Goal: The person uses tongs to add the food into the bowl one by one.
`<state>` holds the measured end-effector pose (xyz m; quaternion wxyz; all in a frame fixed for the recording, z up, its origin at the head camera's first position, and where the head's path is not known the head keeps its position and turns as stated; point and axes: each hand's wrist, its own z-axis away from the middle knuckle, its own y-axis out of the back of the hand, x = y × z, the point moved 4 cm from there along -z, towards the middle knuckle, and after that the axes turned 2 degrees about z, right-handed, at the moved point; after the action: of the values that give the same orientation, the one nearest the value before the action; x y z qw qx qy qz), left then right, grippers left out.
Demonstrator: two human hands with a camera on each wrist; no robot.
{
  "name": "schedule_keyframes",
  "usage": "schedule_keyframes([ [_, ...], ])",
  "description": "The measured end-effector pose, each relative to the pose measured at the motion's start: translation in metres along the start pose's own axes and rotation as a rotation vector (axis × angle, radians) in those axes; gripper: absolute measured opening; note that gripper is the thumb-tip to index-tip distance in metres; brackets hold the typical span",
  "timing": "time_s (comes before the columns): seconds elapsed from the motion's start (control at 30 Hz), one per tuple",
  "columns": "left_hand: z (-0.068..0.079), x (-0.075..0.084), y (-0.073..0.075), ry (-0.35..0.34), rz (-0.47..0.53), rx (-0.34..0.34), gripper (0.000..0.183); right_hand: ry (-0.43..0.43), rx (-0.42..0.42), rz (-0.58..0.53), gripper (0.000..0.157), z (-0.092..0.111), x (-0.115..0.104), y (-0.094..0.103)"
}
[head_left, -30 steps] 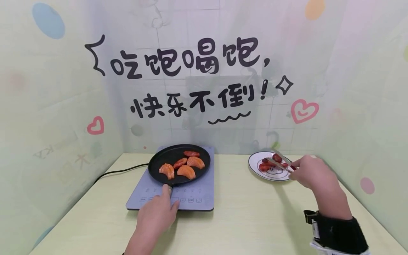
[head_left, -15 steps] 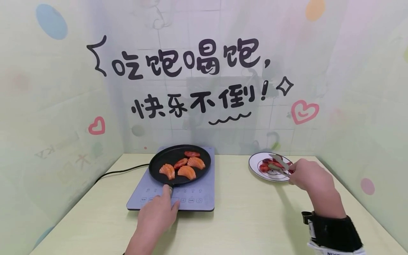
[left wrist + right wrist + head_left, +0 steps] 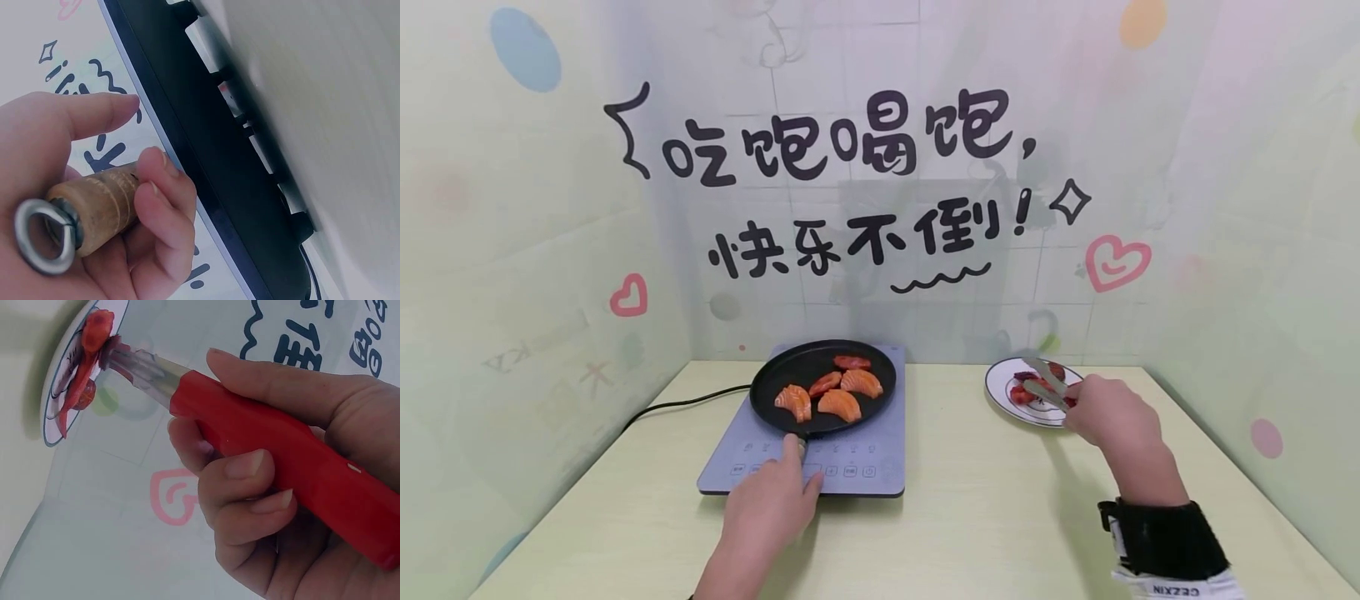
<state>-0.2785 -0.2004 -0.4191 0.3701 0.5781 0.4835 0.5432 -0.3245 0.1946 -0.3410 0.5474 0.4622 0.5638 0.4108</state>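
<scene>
My left hand [image 3: 771,504] holds the wooden handle [image 3: 103,200] of a black frying pan [image 3: 797,362], fingers curled around it with a metal ring at its end. Orange salmon slices [image 3: 838,406] and thin red slices [image 3: 852,363] lie in the pan. My right hand [image 3: 1116,417] grips metal tongs [image 3: 1047,393] by their red handle [image 3: 250,419]. Their tips reach over a white plate [image 3: 996,392] with a dark rim line, beside red food pieces [image 3: 98,330]. Whether the tips pinch a dark red piece, I cannot tell.
The pan rests on a bluish induction cooker [image 3: 883,475], its black cord [image 3: 688,402] running left. A pale tabletop [image 3: 955,500] spans the front. Printed fabric walls [image 3: 925,325] close off the back and sides.
My right hand has moved left with the tongs, whose tips have shifted slightly over the plate. My left hand and the pan have stayed where they were.
</scene>
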Motion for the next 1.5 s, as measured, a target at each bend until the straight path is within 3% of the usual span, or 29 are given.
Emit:
schedule_keyframes([
  [0.5, 0.000, 0.000, 0.000, 0.005, -0.001, -0.011, 0.059, 0.036, 0.013, 0.012, 0.009, -0.012, -0.001, -0.016],
  [0.8, 0.001, 0.000, 0.000, -0.008, 0.003, -0.001, 0.061, 0.087, -0.044, -0.002, 0.026, -0.019, -0.004, -0.024],
  [1.03, 0.001, 0.000, 0.000, -0.007, -0.004, -0.004, 0.063, 0.112, -0.040, -0.019, 0.021, -0.020, -0.005, -0.025],
  [1.23, 0.001, 0.000, 0.000, -0.005, -0.010, -0.004, 0.063, 0.058, -0.052, -0.127, 0.013, -0.020, 0.001, -0.026],
  [1.43, 0.000, 0.000, 0.000, -0.008, -0.011, 0.000, 0.061, 0.059, -0.038, -0.145, 0.036, -0.021, 0.003, -0.026],
  [1.5, 0.000, 0.000, 0.000, -0.008, -0.010, 0.000, 0.062, 0.061, -0.039, -0.155, 0.037, -0.021, 0.003, -0.026],
])
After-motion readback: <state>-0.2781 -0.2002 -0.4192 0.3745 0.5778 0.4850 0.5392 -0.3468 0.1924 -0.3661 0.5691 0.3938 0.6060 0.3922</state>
